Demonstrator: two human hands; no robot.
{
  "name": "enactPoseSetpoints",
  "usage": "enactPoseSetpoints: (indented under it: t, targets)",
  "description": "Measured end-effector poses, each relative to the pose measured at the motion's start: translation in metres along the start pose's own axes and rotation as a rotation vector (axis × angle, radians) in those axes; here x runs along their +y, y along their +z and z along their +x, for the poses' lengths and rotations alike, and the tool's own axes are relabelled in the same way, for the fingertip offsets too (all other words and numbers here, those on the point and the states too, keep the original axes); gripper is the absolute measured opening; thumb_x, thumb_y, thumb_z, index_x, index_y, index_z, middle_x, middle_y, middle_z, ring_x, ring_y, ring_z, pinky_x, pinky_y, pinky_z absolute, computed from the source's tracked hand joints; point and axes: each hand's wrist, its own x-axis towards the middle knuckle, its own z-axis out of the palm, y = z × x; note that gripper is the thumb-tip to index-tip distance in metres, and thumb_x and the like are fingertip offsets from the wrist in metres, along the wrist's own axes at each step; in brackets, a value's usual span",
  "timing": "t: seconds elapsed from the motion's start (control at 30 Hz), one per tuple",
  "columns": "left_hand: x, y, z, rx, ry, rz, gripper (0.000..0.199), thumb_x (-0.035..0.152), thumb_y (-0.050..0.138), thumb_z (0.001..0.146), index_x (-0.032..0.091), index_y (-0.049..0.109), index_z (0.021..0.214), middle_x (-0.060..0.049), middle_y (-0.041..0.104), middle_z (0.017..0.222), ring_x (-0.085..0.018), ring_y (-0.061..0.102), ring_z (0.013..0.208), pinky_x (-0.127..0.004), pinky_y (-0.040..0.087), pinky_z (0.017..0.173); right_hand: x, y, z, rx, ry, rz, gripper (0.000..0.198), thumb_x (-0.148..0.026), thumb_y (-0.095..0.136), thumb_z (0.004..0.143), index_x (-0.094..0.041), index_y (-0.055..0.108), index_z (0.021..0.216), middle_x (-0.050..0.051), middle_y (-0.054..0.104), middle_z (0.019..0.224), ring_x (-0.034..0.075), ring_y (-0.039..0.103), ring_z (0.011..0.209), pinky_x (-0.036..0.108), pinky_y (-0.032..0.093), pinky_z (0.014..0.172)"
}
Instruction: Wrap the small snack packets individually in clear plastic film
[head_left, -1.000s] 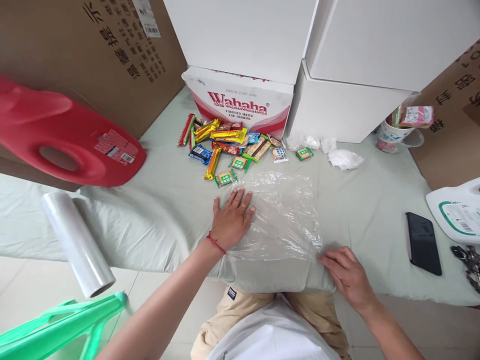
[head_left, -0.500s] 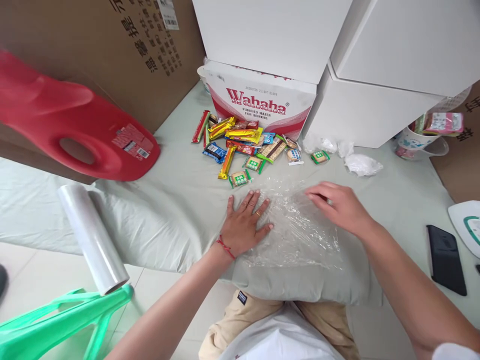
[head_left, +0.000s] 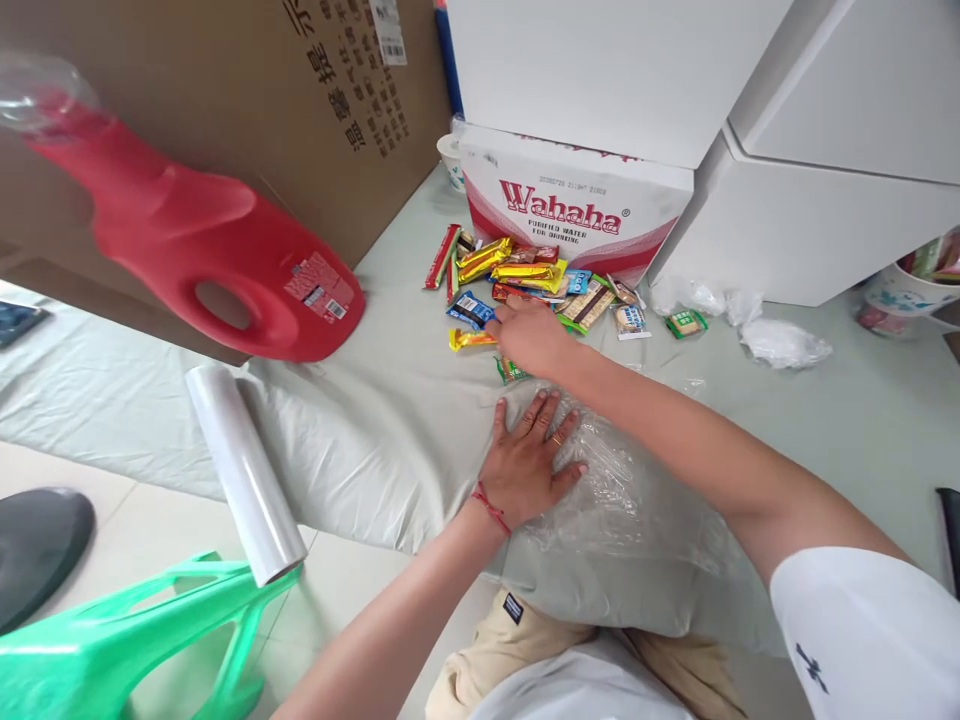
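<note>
My left hand [head_left: 527, 455] lies flat with its fingers spread, on the left part of a sheet of clear plastic wrap [head_left: 622, 490]. My right hand [head_left: 534, 338] reaches across to the pile of wrapped snacks, its fingers closed on the right end of a yellow-wrapped snack bar [head_left: 471, 340]. Just above those fingertips is a blue snack packet [head_left: 471, 310]. A green cracker packet [head_left: 511, 370] shows partly from under the right hand. Behind it are more yellow bars [head_left: 529, 275], a red bar [head_left: 442, 257] and a green-edged cracker packet [head_left: 589, 303].
A Wahaha carton [head_left: 570, 215] stands behind the snacks. On the left are a red jug [head_left: 262, 270] and a plastic-film roll [head_left: 244, 470] overhanging the edge above a green stool [head_left: 150, 640]. Crumpled plastic [head_left: 784, 342] and a patterned cup [head_left: 904, 290] are at right.
My right hand has left the plastic wrap and moved forward and left to the snacks. The yellow bar there has turned sideways. My left hand stays flat; the view has shifted left.
</note>
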Motion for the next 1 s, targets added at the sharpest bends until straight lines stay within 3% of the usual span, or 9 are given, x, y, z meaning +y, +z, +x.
enactPoseSetpoints:
  t: [0.1,0.2,0.3,0.4,0.57,0.63,0.77,0.87,1.0]
  targets:
    - [0.000,0.000,0.000,0.015,-0.001,-0.022,0.071,0.067,0.037,0.100,0.029,0.040,0.160,-0.010,0.027,0.172,-0.034,0.027,0.158,-0.073,0.006,0.125,0.014,-0.013,0.003,0.066,0.231,0.046,0.036,-0.023,0.045,0.104,-0.010,0.065,0.131,0.023,0.065,0.132,0.035,0.059,0.121,0.042,0.051,0.091]
    - [0.001,-0.001,0.000,0.025,-0.008,-0.025,0.070,0.068,0.034,0.101,0.030,0.040,0.160,-0.009,0.026,0.173,-0.032,0.027,0.158,-0.073,0.006,0.125,0.028,-0.010,0.021,-0.024,0.432,0.062,0.038,-0.021,0.047,0.101,-0.007,0.067,0.130,0.026,0.062,0.137,0.035,0.065,0.114,0.041,0.053,0.088]
    - [0.000,-0.001,-0.001,0.024,-0.001,-0.021,0.071,0.069,0.031,0.101,0.030,0.039,0.160,-0.008,0.026,0.173,-0.031,0.026,0.159,-0.073,0.006,0.125,0.034,0.000,0.035,-0.124,0.462,0.055,0.038,-0.013,0.047,0.097,-0.006,0.072,0.124,0.027,0.064,0.133,0.033,0.068,0.113,0.038,0.053,0.089]
    - [-0.001,0.000,-0.001,0.021,0.008,-0.028,0.071,0.069,0.030,0.101,0.030,0.038,0.160,-0.008,0.025,0.173,-0.029,0.024,0.160,-0.072,0.004,0.126,0.040,-0.004,0.025,-0.106,0.464,0.065,0.033,-0.018,0.057,0.093,-0.007,0.074,0.119,0.025,0.070,0.123,0.033,0.068,0.110,0.037,0.052,0.088]
    - [0.000,0.000,-0.002,0.035,-0.008,-0.016,0.074,0.069,0.032,0.101,0.029,0.030,0.164,-0.011,0.022,0.174,-0.031,0.024,0.160,-0.071,0.005,0.126,0.060,-0.038,-0.064,0.114,0.523,0.425,0.037,-0.049,0.063,0.092,-0.014,0.074,0.093,0.008,0.071,0.086,0.022,0.065,0.079,0.029,0.046,0.069]
    - [0.001,0.000,-0.002,0.041,-0.018,-0.010,0.076,0.069,0.035,0.100,0.029,0.029,0.164,-0.012,0.020,0.174,-0.033,0.024,0.159,-0.072,0.006,0.125,0.060,-0.043,-0.116,0.106,0.552,0.701,0.045,-0.058,0.059,0.093,-0.016,0.069,0.081,0.002,0.064,0.070,0.015,0.057,0.063,0.026,0.040,0.059]
    - [0.002,-0.001,-0.001,0.041,-0.053,-0.002,0.079,0.070,0.037,0.098,0.027,0.033,0.163,-0.012,0.020,0.174,-0.037,0.018,0.160,-0.075,0.004,0.124,0.031,-0.028,-0.203,-0.114,0.616,1.140,0.046,-0.064,0.064,0.085,-0.018,0.062,0.078,-0.001,0.060,0.064,0.013,0.050,0.056,0.026,0.036,0.053]
    - [0.002,0.000,0.000,0.032,-0.074,0.005,0.080,0.071,0.037,0.097,0.026,0.034,0.163,-0.013,0.019,0.174,-0.038,0.013,0.161,-0.076,0.003,0.123,0.000,-0.011,-0.231,-0.163,0.716,1.103,0.044,-0.061,0.060,0.089,-0.020,0.060,0.075,-0.001,0.062,0.064,0.014,0.052,0.057,0.027,0.036,0.055]
    - [0.003,0.001,0.000,0.036,-0.087,0.018,0.083,0.073,0.041,0.095,0.026,0.032,0.164,-0.014,0.018,0.174,-0.041,0.014,0.161,-0.075,0.005,0.123,-0.029,0.002,-0.227,-0.130,0.855,0.807,0.038,-0.055,0.054,0.094,-0.022,0.058,0.077,0.000,0.061,0.064,0.017,0.054,0.058,0.028,0.036,0.056]
